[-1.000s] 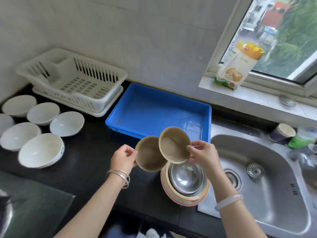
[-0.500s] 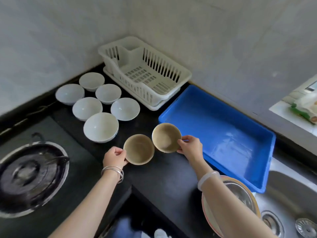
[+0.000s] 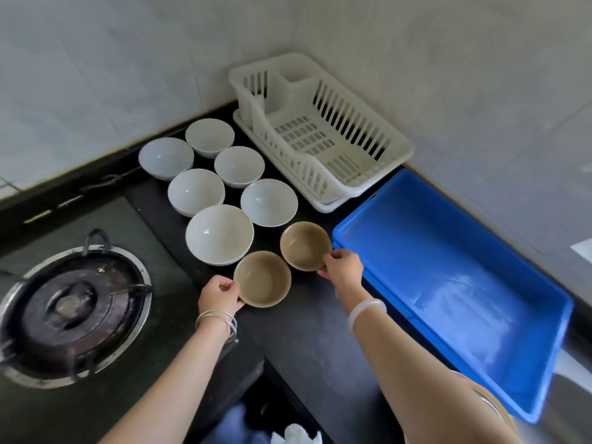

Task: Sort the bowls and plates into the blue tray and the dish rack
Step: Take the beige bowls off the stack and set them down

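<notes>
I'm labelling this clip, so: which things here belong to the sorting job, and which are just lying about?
Job: nearer tan bowl held by left hand, farther tan bowl held by right hand, six white bowls, dish rack, blue tray.
Lying about: gas burner, white crumpled thing.

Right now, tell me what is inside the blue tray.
No dishes show inside the blue tray, only its bare floor with pale wet-looking streaks. Its near wall hides the strip of floor just behind it.
</notes>
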Motion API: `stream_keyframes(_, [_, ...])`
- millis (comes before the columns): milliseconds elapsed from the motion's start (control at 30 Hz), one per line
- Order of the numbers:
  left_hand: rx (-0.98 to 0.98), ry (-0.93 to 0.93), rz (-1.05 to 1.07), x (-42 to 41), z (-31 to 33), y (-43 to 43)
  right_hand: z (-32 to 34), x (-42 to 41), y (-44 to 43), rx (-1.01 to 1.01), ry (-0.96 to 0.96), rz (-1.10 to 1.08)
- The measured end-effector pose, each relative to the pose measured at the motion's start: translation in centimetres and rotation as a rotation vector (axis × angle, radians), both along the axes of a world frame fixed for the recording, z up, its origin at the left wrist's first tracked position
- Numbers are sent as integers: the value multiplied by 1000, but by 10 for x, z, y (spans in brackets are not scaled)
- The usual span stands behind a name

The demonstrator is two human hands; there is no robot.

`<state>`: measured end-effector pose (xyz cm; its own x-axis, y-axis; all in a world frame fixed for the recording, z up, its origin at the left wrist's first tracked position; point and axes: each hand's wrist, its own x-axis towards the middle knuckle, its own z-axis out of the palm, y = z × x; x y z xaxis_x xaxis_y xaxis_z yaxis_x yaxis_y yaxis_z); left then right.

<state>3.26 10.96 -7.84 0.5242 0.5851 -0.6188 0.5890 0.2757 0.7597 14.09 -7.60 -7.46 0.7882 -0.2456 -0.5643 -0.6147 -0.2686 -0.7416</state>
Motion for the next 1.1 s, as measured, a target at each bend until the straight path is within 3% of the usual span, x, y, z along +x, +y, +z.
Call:
stream_keyframes(433, [18,32,36,2,-4,2,-2,2,9,146,87,-31])
stream_keyframes(800, [63,-35,24,-3,-3,-2,8,-6,5,154,154,74])
stream_keyframes(967, [167,6,-144,-15,6,-6,27,-25,-11,61,52,155])
stream_keyframes(1100, [391,62,-299,-25,20,-16,46,-57,-41,-26,-101,237])
